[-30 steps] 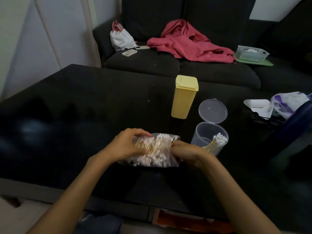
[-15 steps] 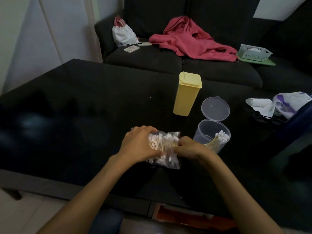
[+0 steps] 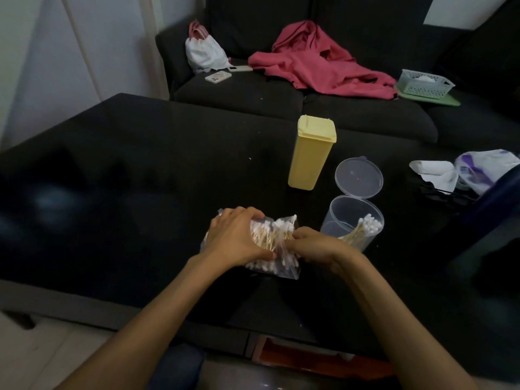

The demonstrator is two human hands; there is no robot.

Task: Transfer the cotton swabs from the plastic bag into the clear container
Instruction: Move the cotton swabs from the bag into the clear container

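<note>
A clear plastic bag (image 3: 284, 267) full of cotton swabs (image 3: 274, 233) lies on the black table, near its front middle. My left hand (image 3: 237, 237) lies over the bag's left side and grips it. My right hand (image 3: 315, 247) pinches the bag's right end, fingers buried among the swabs. Just to the right stands the clear container (image 3: 351, 220), round, with its hinged lid (image 3: 359, 177) flipped open behind it. A bundle of swabs (image 3: 363, 228) leans inside against its right wall.
A tall yellow lidded box (image 3: 311, 153) stands behind the container. Crumpled white paper and a purple-printed bag (image 3: 478, 167) lie at the table's right edge. A dark sofa behind holds a red garment (image 3: 318, 63), a white bag, phones and a small basket (image 3: 425, 83).
My left hand has slid rightward over the bag and squeezed it shorter. My right hand stays at the bag's right end. The view has shifted slightly.
</note>
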